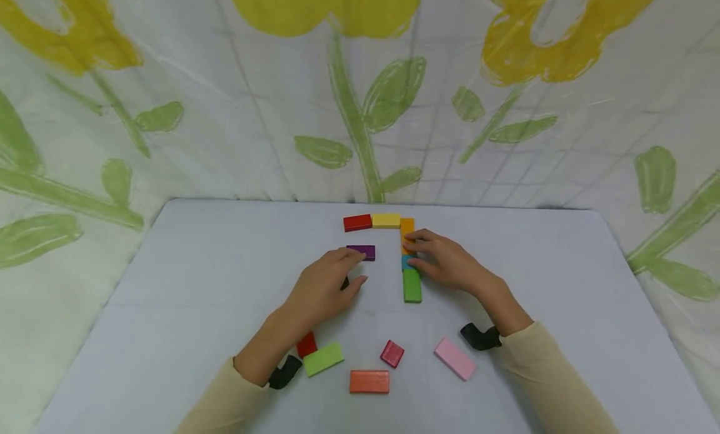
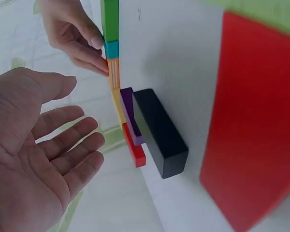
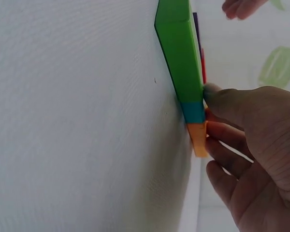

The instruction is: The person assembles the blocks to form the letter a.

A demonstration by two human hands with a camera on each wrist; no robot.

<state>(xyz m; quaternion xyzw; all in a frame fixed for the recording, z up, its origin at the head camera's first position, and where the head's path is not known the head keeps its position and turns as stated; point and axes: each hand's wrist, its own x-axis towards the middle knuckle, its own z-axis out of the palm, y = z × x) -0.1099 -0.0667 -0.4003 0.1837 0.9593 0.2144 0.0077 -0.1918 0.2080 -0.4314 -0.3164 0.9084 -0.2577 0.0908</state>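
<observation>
My left hand point(image 1: 323, 284) hovers with fingers spread over a black block point(image 2: 162, 135) and beside a purple block point(image 1: 365, 251), holding neither. In the head view that hand hides most of the black block. My right hand point(image 1: 447, 262) rests its fingertips on a line of blocks: its index finger lies at the orange block point(image 1: 407, 224), its thumb at the small blue block point(image 1: 407, 264). A green block point(image 1: 412, 286) continues the line toward me. From the orange block's far end, a yellow block point(image 1: 386, 221) and a red block point(image 1: 357, 222) extend leftward.
Nearer me on the white table point(image 1: 169, 271) lie a lime block point(image 1: 323, 359), a second red block point(image 1: 306, 345) partly behind my left wrist, a crimson cube point(image 1: 392, 354), a coral block point(image 1: 369, 382) and a pink block point(image 1: 454, 359). A flower-painted curtain point(image 1: 253, 121) hangs behind the far edge.
</observation>
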